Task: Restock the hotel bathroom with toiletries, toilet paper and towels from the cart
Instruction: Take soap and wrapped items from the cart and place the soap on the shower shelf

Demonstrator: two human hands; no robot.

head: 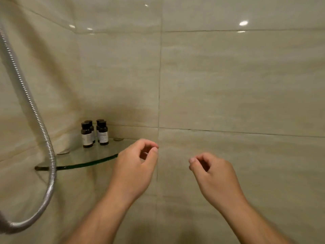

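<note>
Nearest the camera, two bare forearms rise from the bottom edge; left hand (135, 166) just right of the shelf's outer end, its fingers (153, 154) loosely curled, thumb tip close to forefinger, nothing between them; right hand (214, 175) well apart to the right, before bare tile, fingers likewise loosely curled and holding nothing.

Item, mid-distance: shelf (82, 162), clear glass, quarter-round, set into the corner; the left hand overlaps its right tip in this view, whether touching cannot be told.

Item, on the shelf, back by the corner: bottles (95, 133), four, small, dark, black-capped, pale labels, upright, two in front and two behind, touching or nearly so; the toiletries thus sit in place.

Item, left: hose (35, 110), ribbed metal, hanging in a loop before the shelf's left end.

Item, farthest: wall (228, 85), glossy beige tile with lamp glints.

Not in view: cart, toilet paper, towels.

Step in hand, by judgement: the toiletries part looks done at this shelf, with both hands free. To finish it well: check that labels face outward and the group sits well back from the glass edge; if a bottle needs turning, pinch it by the cap with the left hand, the nearer one, and steady its neighbours, since they stand close and one knock could topple several; keep the forearm off the hose; then go to the cart for toilet paper and towels.
</note>
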